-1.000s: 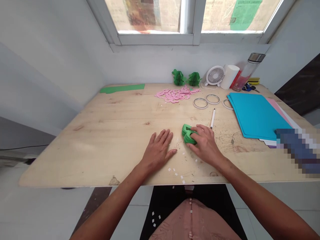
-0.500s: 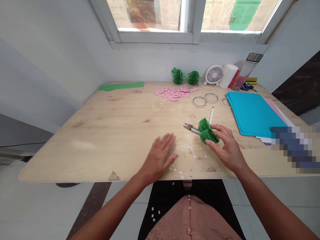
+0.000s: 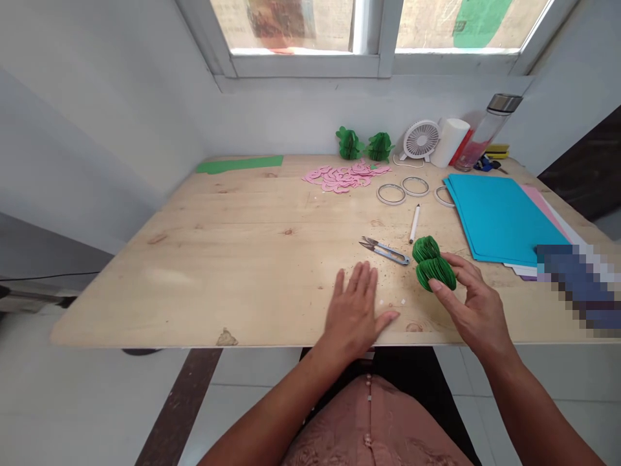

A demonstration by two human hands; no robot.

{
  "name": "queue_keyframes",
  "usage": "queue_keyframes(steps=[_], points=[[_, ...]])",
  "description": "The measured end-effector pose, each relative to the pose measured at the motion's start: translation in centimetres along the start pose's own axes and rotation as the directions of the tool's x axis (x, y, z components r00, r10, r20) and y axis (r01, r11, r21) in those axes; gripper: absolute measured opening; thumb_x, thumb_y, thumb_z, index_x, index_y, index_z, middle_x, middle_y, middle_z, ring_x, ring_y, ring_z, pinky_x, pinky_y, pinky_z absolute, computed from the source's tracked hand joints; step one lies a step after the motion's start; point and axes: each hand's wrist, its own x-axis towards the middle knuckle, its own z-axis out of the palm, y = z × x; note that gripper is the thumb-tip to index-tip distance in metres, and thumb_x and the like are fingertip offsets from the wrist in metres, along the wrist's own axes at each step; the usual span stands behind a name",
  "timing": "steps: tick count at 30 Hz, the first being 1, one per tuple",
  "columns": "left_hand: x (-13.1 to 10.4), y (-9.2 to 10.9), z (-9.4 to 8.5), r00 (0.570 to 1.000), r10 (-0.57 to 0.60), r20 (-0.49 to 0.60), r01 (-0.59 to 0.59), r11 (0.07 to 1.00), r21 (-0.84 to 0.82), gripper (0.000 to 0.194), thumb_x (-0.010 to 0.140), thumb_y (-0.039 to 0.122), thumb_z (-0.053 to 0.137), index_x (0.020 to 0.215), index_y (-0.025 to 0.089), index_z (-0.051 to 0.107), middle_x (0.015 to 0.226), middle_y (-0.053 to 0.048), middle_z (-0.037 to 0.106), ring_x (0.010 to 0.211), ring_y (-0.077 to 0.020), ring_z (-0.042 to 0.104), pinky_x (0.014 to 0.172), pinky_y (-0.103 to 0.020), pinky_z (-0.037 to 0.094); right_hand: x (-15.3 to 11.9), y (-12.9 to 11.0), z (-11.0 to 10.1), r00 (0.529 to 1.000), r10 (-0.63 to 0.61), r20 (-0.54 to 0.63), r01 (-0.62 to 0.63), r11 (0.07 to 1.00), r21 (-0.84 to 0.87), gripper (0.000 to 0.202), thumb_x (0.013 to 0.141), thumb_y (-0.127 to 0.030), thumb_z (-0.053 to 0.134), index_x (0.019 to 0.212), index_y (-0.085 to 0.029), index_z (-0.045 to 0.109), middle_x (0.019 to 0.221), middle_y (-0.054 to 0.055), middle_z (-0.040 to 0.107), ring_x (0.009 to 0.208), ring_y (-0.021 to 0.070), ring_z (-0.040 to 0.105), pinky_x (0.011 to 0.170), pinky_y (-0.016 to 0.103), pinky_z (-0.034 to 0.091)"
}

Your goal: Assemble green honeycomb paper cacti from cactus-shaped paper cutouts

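Head view: at lower centre the outspread left hand (image 3: 353, 314) lies palm-down, nothing visibly held, while right of centre the half-closed right hand (image 3: 479, 307) pinches the green paper shape (image 3: 433, 266), whose layers could crease from a harder squeeze.

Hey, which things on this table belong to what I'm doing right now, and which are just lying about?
Likely part of the job:
green layered paper, in the right hand's grip
snips, lying between that paper and the left hand

Seemingly just lying about, in neither hand:
small fan
bottle
tape rolls
white pen
blue sheets
pink cut-outs
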Motion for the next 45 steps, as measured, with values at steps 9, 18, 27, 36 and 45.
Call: queue_keyframes(steps=[9, 18, 27, 36, 45], points=[[5.3, 8.4, 1.5, 0.971, 0.240, 0.008, -0.234, 0.954, -0.190, 0.068, 0.091, 0.057, 0.026, 0.145, 0.014, 0.024, 0.151, -0.013, 0.028, 0.142, -0.0297, 0.018, 0.113, -0.054, 0.021, -0.8, -0.2, -2.0, 0.996, 0.018, -0.088, -0.023, 0.998, -0.053, 0.021, 0.083, -0.042, 0.056, 0.094, -0.026, 0.066, 0.119, 0.004, 0.061, 0.114, 0.0268, 0.054, 0.093, 0.044, 0.044], [3.8, 2.4, -0.8, 0.983, 0.164, -0.078, -0.176, 0.966, -0.189, 0.059, 0.094, 0.045, 0.031, 0.144, 0.015, 0.024, 0.150, -0.012, 0.031, 0.142, -0.0248, 0.020, 0.114, -0.049, 0.021, -1.9, 0.6, -4.1, 0.980, 0.065, -0.188, -0.075, 0.996, -0.046, 0.021, 0.082, -0.043, 0.058, 0.095, -0.027, 0.065, 0.118, 0.004, 0.061, 0.116, 0.0297, 0.053, 0.095, 0.049, 0.043], [6.6, 4.6, 0.8, 0.932, 0.362, 0.019, -0.355, 0.921, -0.162, 0.072, 0.088, 0.063, 0.032, 0.146, 0.025, 0.018, 0.155, -0.010, 0.020, 0.144, -0.0295, 0.009, 0.114, -0.055, 0.014, -2.7, 1.5, -4.5, 0.971, 0.113, -0.209, -0.108, 0.994, 0.034, 0.022, 0.083, -0.041, 0.059, 0.099, -0.027, 0.064, 0.121, 0.004, 0.059, 0.121, 0.0288, 0.049, 0.101, 0.050, 0.039], [9.7, 6.9, -0.5, 0.928, 0.363, -0.081, -0.367, 0.855, -0.368, 0.057, 0.096, 0.044, 0.024, 0.147, 0.020, 0.015, 0.156, -0.008, 0.017, 0.145, -0.0217, 0.006, 0.116, -0.046, 0.015, -4.2, 1.8, -5.7, 0.926, 0.212, -0.314, -0.183, 0.976, 0.121, 0.032, 0.081, -0.040, 0.062, 0.111, -0.027, 0.063, 0.123, 0.003, 0.058, 0.120, 0.0275, 0.050, 0.103, 0.046, 0.039], [5.5, 4.2, 0.6, 0.776, 0.630, 0.018, -0.625, 0.773, -0.110, 0.077, 0.085, 0.067, 0.034, 0.147, 0.024, 0.017, 0.155, -0.011, 0.018, 0.144, -0.0305, 0.009, 0.113, -0.057, 0.007, -3.7, 2.1, -4.9, 0.931, 0.216, -0.296, -0.153, 0.963, 0.220, 0.030, 0.082, -0.033, 0.064, 0.111, -0.029, 0.063, 0.124, 0.001, 0.057, 0.123, 0.0261, 0.048, 0.107, 0.048, 0.035]])
